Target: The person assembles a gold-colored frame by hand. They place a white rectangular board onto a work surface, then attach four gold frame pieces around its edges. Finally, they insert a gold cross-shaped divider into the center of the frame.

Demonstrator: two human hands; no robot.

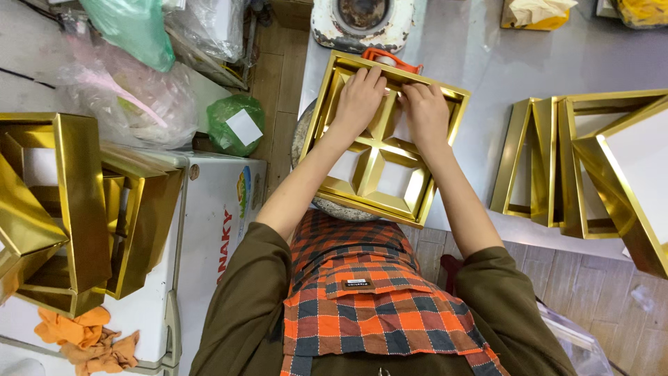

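A gold divider (379, 150) is pressed into a gold box (334, 76) by the left hand (360, 94) and right hand (424, 108), fingers flat, gripping nothing; more boxes (584, 167) lie unfilled.

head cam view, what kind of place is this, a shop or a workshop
Probably a small packaging workshop. Both hands, left hand and right hand, press into a gold divided box, with gold box frames on the grey table and more stacked gold boxes.
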